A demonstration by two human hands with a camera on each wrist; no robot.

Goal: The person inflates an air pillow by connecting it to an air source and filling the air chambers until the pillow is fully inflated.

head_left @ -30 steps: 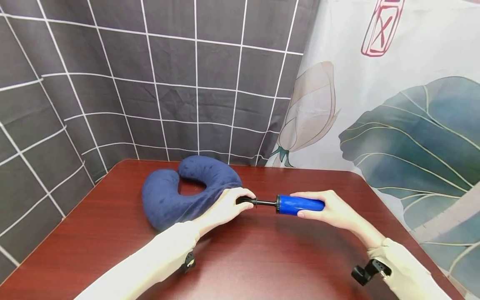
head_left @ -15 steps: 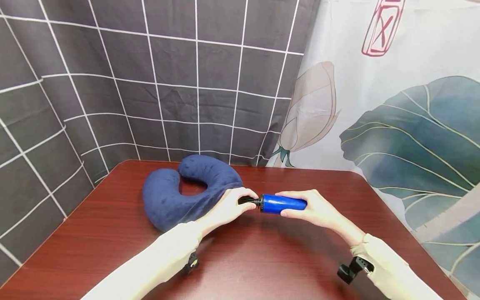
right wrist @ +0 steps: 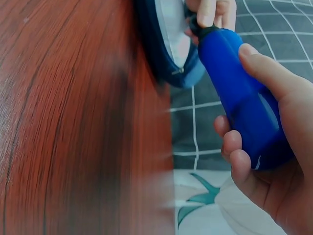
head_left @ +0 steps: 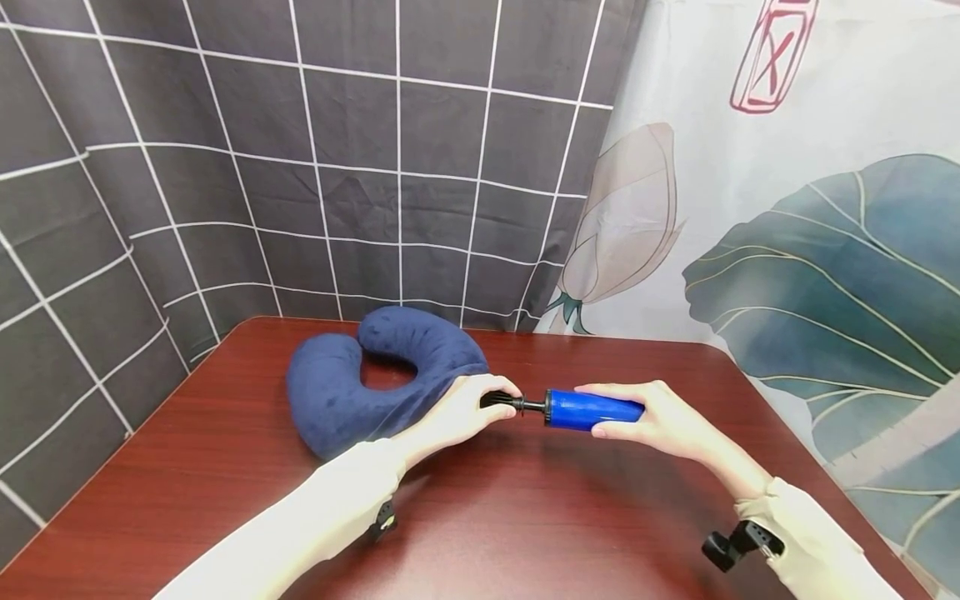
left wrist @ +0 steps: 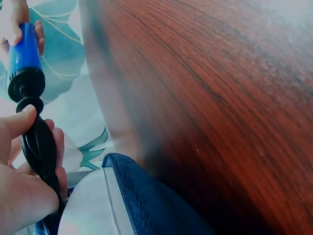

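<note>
A hand air pump has a blue barrel (head_left: 585,410), a short stretch of bare rod and a black tapered end (left wrist: 38,147). My left hand (head_left: 456,410) grips the black end, its thumb near the collar. My right hand (head_left: 663,417) is wrapped round the barrel. A navy U-shaped neck pillow (head_left: 333,400) lies beside and partly behind my left hand. Its cover is unzipped on the near side, baring a white inner part (left wrist: 85,208) in the left wrist view. The black tip runs down toward that opening; where it ends is hidden.
The reddish-brown wooden table (head_left: 480,517) stretches under both forearms. Behind it hang a dark grid-patterned curtain (head_left: 337,167) and a white curtain (head_left: 705,100) with leaf and flower prints. Small black cameras (head_left: 742,543) are strapped at the wrists.
My right hand pushed the blue barrel left against the black end, then drew it back right, so some rod shows again. The left hand and pillow stayed almost still.
</note>
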